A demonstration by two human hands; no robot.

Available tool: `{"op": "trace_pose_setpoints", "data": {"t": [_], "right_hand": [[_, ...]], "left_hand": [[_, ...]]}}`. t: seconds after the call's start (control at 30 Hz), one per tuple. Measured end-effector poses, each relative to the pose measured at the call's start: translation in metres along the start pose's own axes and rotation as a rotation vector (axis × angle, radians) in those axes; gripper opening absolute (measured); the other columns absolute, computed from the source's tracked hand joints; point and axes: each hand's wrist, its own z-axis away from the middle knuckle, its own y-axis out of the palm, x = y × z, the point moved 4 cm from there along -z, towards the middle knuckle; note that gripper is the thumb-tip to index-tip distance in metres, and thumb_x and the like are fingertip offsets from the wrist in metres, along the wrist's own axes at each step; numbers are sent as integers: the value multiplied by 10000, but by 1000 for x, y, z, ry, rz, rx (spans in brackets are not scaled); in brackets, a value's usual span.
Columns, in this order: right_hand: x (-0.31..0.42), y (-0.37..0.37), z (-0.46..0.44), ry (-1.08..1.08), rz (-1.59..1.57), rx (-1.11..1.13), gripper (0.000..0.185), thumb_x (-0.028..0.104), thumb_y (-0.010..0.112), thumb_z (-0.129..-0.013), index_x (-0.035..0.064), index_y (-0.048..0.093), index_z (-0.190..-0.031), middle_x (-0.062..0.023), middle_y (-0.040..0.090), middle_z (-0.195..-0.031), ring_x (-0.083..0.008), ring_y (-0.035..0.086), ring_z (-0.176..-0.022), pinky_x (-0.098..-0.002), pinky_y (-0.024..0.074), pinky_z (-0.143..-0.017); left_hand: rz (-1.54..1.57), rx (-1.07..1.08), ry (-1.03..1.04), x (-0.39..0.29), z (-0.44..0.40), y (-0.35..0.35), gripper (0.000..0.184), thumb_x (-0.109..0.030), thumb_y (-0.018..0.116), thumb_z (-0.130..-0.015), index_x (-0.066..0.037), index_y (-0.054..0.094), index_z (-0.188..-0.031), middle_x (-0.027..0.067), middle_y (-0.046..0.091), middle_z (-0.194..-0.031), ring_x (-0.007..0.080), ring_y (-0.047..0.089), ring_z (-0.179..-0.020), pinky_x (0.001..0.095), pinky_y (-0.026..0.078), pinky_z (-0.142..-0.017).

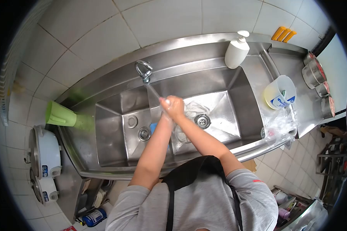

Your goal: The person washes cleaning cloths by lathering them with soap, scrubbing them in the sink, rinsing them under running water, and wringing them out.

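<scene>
The upright, curved chrome faucet (144,70) runs water (154,92) onto the hands (175,106) below.

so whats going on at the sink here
A person in a grey top and black apron is at a steel double sink, with the left hand and right hand together in the water running from the tap. Whether anything is between the hands can't be made out. A white pump bottle stands behind the right basin, and a green jug is at the left end.
</scene>
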Motion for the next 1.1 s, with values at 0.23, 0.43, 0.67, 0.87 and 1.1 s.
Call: {"op": "trace_pose_setpoints", "data": {"t": [0.23, 0.43, 0.67, 0.87, 1.1], "right_hand": [[17, -11, -8, -38, 192, 382, 266, 294, 615, -732, 39, 598, -806, -208, 577, -764, -292, 559, -758, -375, 416, -703], [-10, -36, -44, 261, -8, -153, 253, 234, 593, -731, 1, 582, -635, -158, 549, -570, -321, 558, -536, -383, 425, -516], [-6, -48, -61, 99, -462, 197, 273, 259, 556, -810, -2, 631, -839, -119, 531, -1032, -211, 431, -1061, -311, 330, -891], [-92, -54, -17, 31, 13, 494, 447, 276, 659, -722, 8, 556, -1064, -56, 428, -1252, -210, 299, -1222, -340, 278, -983], [-9, -10, -21, 363, -603, 66, 203, 187, 642, -731, 15, 620, -836, -47, 631, -848, -197, 582, -743, -312, 455, -707]], "left_hand": [[-44, 108, -571, -13, -10, -25, 305, -383, 480, -846, -96, 561, -782, 49, 586, -729, 150, 568, -669, 302, 465, -571], [-411, -380, -347, -43, 8, 83, 491, -492, 475, -811, -37, 547, -982, 117, 597, -945, 235, 593, -815, 379, 479, -741], [-347, -218, -192, -33, 6, 93, 552, -443, 483, -813, -1, 466, -1143, 135, 532, -1111, 250, 528, -1010, 391, 401, -889], [-291, -223, -106, -62, -2, 121, 384, -268, 499, -810, 20, 521, -1063, 149, 575, -1029, 299, 554, -958, 420, 410, -886], [-152, -652, -15, -19, -9, 41, 464, -417, 457, -822, -19, 509, -1053, 136, 564, -1020, 262, 557, -924, 412, 439, -820]]}}
